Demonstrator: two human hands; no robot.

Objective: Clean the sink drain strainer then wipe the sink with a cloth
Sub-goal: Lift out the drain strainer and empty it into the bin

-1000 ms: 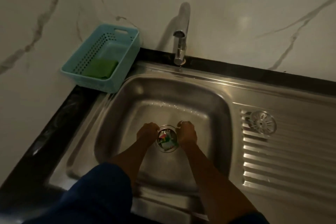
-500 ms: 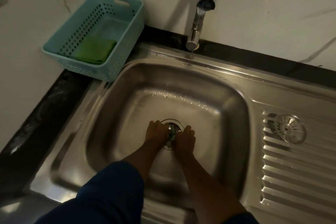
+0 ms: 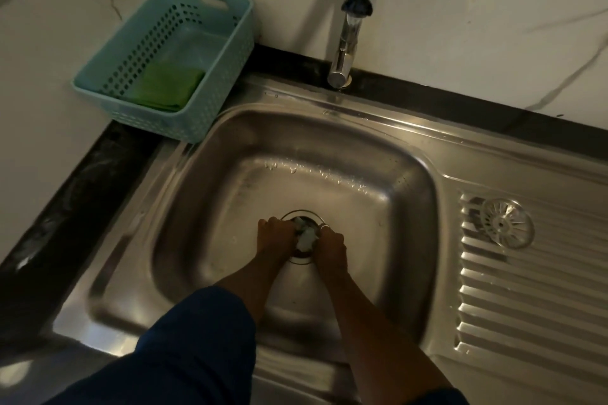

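Observation:
Both my hands are down in the steel sink (image 3: 230,194) at its drain. The round drain strainer (image 3: 304,238) sits between them, filled with pale scraps. My left hand (image 3: 275,235) curls around the strainer's left side and my right hand (image 3: 332,245) around its right side, fingers closed on its rim. Most of the strainer's rim is hidden under my fingers. A folded green cloth (image 3: 167,85) lies in the teal basket (image 3: 227,76) at the sink's back left corner.
A chrome tap (image 3: 347,43) stands behind the basin against the marble wall. A ribbed draining board (image 3: 526,306) with a round metal drain cover (image 3: 506,221) lies to the right. Black counter edging (image 3: 65,207) runs along the left.
The view has tilted down and closer to the sink. My hands came together over the drain, then parted slightly, showing pale scraps in the strainer between them.

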